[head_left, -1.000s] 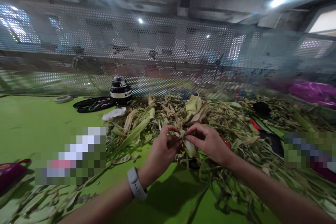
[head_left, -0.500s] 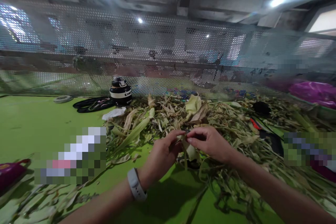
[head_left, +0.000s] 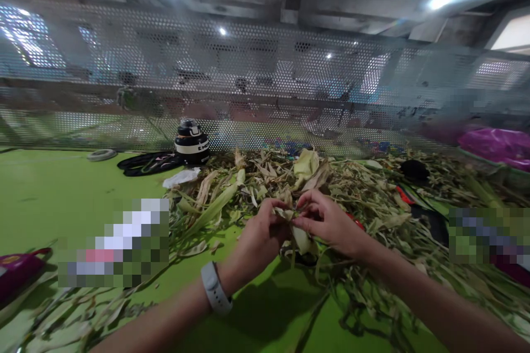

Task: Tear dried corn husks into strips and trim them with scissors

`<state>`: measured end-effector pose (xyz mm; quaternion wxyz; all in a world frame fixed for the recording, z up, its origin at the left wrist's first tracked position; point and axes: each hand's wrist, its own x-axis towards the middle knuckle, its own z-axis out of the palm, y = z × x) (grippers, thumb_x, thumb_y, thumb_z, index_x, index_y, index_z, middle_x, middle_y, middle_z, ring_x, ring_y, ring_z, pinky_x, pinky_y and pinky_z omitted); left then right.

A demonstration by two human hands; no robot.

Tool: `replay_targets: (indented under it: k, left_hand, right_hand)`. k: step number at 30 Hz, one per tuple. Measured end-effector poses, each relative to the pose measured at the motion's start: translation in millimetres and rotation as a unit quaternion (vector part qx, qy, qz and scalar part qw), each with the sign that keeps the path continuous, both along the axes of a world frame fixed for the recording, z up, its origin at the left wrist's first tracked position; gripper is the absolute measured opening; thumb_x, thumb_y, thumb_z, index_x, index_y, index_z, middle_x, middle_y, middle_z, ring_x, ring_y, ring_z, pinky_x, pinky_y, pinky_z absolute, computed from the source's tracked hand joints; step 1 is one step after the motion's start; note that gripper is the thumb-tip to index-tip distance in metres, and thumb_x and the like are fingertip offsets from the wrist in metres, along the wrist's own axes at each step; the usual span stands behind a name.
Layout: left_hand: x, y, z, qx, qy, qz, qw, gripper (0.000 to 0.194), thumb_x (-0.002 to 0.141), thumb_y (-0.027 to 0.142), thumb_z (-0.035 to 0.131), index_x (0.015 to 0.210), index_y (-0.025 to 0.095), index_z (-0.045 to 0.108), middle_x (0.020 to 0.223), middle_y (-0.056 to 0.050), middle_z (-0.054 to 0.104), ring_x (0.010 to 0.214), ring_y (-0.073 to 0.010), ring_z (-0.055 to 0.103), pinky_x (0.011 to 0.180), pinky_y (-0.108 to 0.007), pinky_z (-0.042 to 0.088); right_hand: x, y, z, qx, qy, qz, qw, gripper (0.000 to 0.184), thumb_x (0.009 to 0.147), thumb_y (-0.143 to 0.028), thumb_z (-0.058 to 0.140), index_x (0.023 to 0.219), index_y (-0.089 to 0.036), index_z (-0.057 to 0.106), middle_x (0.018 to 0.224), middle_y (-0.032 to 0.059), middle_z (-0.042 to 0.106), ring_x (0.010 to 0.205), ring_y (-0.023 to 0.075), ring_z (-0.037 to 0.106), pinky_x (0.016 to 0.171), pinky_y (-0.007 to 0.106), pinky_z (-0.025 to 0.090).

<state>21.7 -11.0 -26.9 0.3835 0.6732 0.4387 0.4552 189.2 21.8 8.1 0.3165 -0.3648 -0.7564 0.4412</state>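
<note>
My left hand [head_left: 260, 240], with a pale band on its wrist, is closed, its thumb and fingers pinching a pale green-yellow dried husk [head_left: 303, 240]. From the other side my right hand [head_left: 331, 223] pinches the top of the same husk, and the fingertips of both hands nearly meet there. The husk hangs down between them over a dark object [head_left: 306, 260] that I cannot make out. Just behind the hands lies a large heap of dry husks and leaves [head_left: 265, 168]. Something red [head_left: 356, 222] shows in part beyond my right wrist.
A black-and-white bottle [head_left: 192, 143] stands at the back beside a coiled black strap [head_left: 147, 163] and crumpled white paper [head_left: 181, 178]. A perforated metal screen [head_left: 248, 88] closes off the green table's [head_left: 62, 182] far edge. Magenta plastic [head_left: 497, 146] sits at right, a purple packet [head_left: 20, 273] at left.
My right hand has lifted slightly, with its fingers more bent at the top of the husk. The red thing beyond my right wrist has come into sight.
</note>
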Motion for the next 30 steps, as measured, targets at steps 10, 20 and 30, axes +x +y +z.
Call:
replay_targets:
  k: [10, 20, 30]
  left_hand:
    - [0.3, -2.6, 14.7, -0.093, -0.125, -0.098, 0.983, 0.019, 0.075, 0.028, 0.058, 0.082, 0.018, 0.043, 0.071, 0.0, 0.06, 0.063, -0.0103, 0.056, 0.053, -0.02, 0.041]
    - [-1.4, -1.1, 17.0, -0.216, -0.244, -0.143, 0.935, 0.032, 0.066, 0.035, 0.07, 0.08, 0.016, 0.048, 0.06, 0.005, 0.056, 0.053, -0.0069, 0.051, 0.054, -0.02, 0.04]
    - [-0.2, -1.3, 13.1, -0.096, -0.056, -0.14, 0.984, 0.019, 0.071, 0.031, 0.063, 0.073, 0.013, 0.058, 0.066, 0.001, 0.055, 0.061, -0.0102, 0.049, 0.059, -0.022, 0.041]
  right_hand:
    - [-1.5, -3.6, 4.7, 0.014, 0.002, 0.038, 0.999, 0.016, 0.076, -0.026, 0.058, 0.085, -0.017, 0.05, 0.063, -0.0046, 0.044, 0.057, 0.0084, 0.041, 0.051, 0.019, 0.034]
    - [-1.3, -1.9, 4.8, -0.031, 0.042, 0.027, 0.998, 0.019, 0.068, -0.025, 0.063, 0.071, -0.018, 0.045, 0.058, -0.0065, 0.038, 0.053, 0.0069, 0.035, 0.048, 0.018, 0.03]
    - [3.9, 2.0, 7.0, -0.024, -0.084, 0.039, 0.995, 0.015, 0.073, -0.028, 0.058, 0.068, -0.015, 0.051, 0.054, -0.0061, 0.04, 0.049, 0.0071, 0.034, 0.044, 0.018, 0.026]
